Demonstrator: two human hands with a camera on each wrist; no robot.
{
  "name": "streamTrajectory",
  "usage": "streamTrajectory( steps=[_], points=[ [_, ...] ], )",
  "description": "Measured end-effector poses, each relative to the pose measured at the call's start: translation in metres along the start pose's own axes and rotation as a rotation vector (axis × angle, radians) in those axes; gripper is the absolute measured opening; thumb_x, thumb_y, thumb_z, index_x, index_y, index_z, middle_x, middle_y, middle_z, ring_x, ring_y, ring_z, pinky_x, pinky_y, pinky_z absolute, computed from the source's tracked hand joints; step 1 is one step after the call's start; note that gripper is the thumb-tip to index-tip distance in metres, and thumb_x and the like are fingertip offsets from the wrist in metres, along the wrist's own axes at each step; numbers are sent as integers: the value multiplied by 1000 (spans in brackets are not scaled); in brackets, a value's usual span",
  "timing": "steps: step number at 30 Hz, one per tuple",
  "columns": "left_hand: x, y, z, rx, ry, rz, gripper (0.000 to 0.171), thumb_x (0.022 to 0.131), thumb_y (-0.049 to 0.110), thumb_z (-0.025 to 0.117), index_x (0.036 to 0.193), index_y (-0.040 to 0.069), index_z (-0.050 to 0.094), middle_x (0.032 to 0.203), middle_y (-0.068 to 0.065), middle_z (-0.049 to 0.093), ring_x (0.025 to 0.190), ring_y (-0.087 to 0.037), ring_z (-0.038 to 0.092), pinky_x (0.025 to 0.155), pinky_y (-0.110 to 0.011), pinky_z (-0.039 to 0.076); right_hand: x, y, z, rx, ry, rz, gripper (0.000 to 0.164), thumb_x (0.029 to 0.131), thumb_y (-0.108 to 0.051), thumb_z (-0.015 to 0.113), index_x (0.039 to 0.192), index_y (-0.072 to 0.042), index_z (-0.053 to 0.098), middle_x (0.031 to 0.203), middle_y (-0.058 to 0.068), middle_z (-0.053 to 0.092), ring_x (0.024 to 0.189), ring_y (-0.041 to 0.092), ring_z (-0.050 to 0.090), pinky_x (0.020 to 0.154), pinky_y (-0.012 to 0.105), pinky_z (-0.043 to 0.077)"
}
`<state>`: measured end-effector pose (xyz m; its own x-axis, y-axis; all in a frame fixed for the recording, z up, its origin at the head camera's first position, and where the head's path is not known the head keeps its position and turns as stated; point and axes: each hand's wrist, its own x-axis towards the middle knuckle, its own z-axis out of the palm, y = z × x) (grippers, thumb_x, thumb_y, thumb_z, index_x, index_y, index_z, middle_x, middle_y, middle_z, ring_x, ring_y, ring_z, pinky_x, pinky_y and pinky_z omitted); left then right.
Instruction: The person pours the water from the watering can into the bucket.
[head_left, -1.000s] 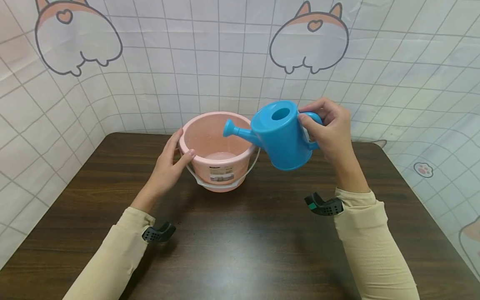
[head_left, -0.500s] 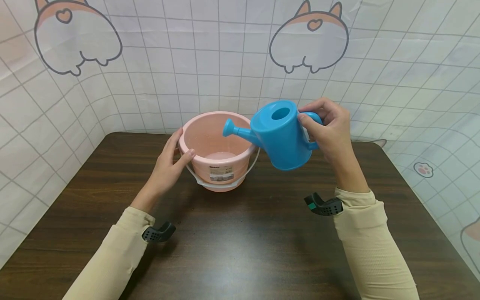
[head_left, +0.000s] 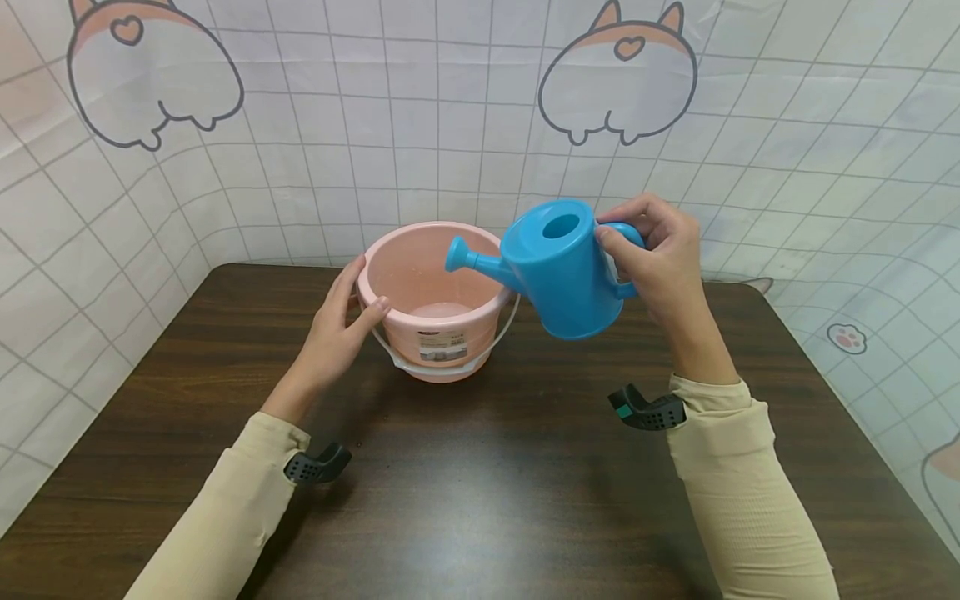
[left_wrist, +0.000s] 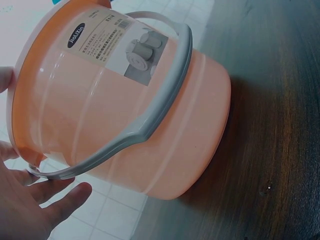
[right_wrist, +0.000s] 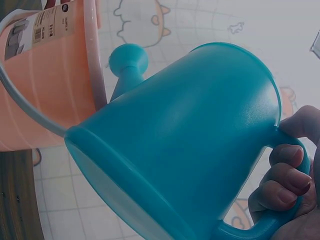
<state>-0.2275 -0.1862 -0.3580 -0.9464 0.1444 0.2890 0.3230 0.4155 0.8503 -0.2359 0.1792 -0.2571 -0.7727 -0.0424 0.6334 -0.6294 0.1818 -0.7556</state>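
A pale pink bucket (head_left: 442,346) stands upright on the dark wooden table, its grey-white handle (left_wrist: 165,107) hanging down in front. Small droplets show on its inner wall. My left hand (head_left: 333,337) rests against the bucket's left rim, thumb at the front and the other fingers along the side, fairly straight. My right hand (head_left: 663,254) grips the handle of a blue watering can (head_left: 570,275), fingers curled round it in the right wrist view. The can is held above the table, tilted left, and its spout head (head_left: 457,254) reaches over the bucket's right side. No stream shows from the spout.
Behind the table (head_left: 465,508) hangs a white cloth (head_left: 465,125) with a grid and cartoon animals, close to the bucket's back. A dark device is strapped to each wrist over beige sleeves.
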Motion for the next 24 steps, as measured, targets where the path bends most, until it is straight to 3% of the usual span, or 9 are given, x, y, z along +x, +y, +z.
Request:
streamTrajectory(
  steps=[10,18,24],
  points=[
    [-1,2,-1,4,-1,3,73,97,33,56,156,28,14,162,1,14,137,-34,39,103,-56,40,0,0,0,-10,3,7,11,87,-4,64,94,-8,70,69,-6,65,53,11,49,48,22,43],
    [-1,1,0,9,4,7,72,97,34,55,156,27,14,162,0,14,137,-35,39,103,-56,40,-1,2,0,78,-4,-9,10,86,1,63,94,-2,69,66,-4,63,52,12,45,48,23,40],
    [-1,0,0,6,4,9,72,97,33,54,156,26,15,162,0,15,137,-35,39,103,-56,41,-2,1,1,92,0,-7,12,86,1,62,92,-7,69,66,-4,64,52,11,46,48,21,40]
  ],
)
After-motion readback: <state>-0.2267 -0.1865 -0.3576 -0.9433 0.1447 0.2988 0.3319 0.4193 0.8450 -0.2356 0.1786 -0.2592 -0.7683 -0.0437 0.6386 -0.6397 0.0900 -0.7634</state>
